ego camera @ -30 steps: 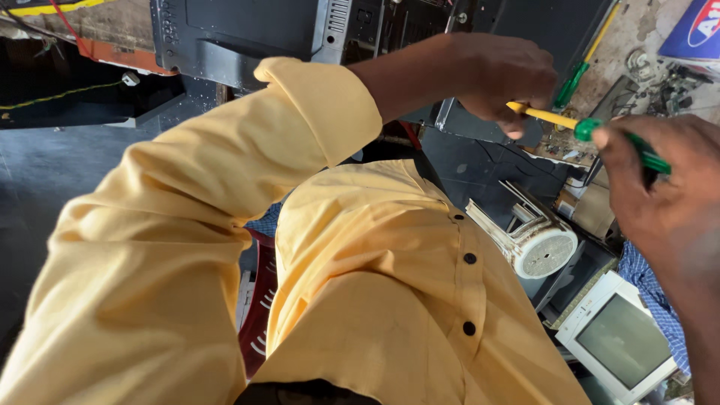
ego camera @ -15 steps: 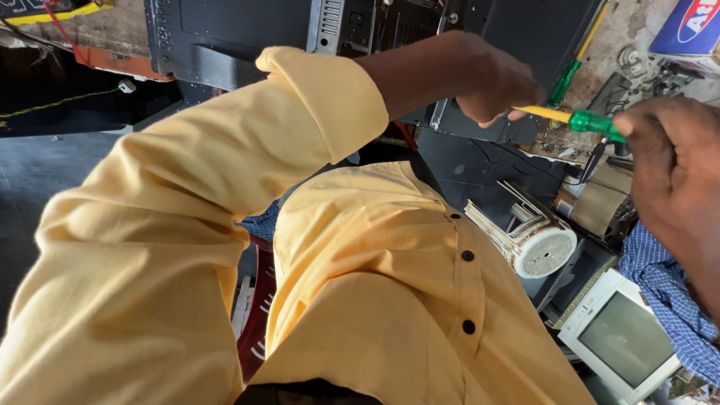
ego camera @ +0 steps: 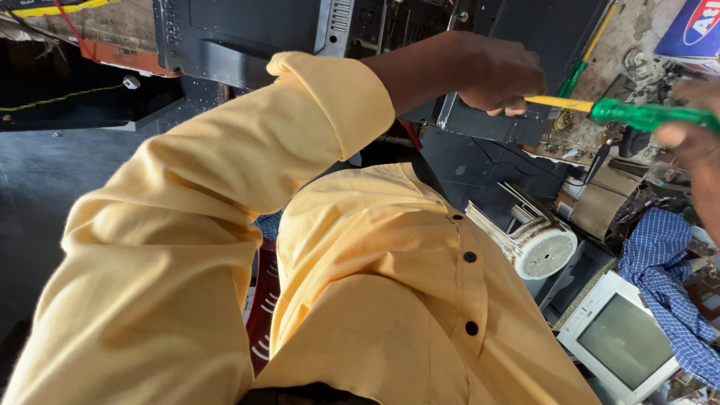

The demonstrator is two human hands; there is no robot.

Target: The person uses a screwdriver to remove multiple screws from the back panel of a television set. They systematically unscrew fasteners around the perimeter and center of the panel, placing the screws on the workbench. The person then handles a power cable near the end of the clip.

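Screwdriver: green handle, yellow shaft — spans both hands
Left hand: fingers closed on shaft end
Right hand: grips handle
Progress: tip hidden — cannot tell

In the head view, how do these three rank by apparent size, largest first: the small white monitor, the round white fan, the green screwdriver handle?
1. White monitor
2. White fan
3. Green screwdriver handle, which is nearer the camera, so its rank is unsure.
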